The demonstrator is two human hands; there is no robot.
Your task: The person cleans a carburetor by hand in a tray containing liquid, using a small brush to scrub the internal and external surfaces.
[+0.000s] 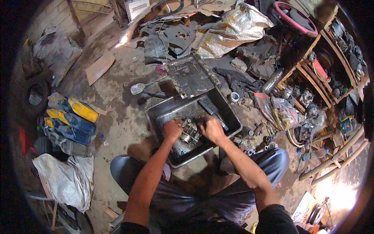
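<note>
A greasy metal mechanical part [189, 133] sits within a black rectangular tray [154, 119], low in front of me. My left hand [172, 128] has its fingers curled on the part's left side. My right hand [211, 129] is closed at the part's right side; dark shadow hides its fingertips and what they grip. A dark oblong object [205, 106] and a thin bar lie in the tray behind my right hand. A grimy metal plate or lid [191, 78] rests against the tray's far edge.
Yellow-and-blue jugs [82, 110], a tire [37, 97] and a white sack [66, 177] lie left. Behind are a scoop [137, 89], scraps and a large sack [226, 31]. A small can [234, 97], bagged parts [284, 113] and wooden frames [319, 85] crowd the right.
</note>
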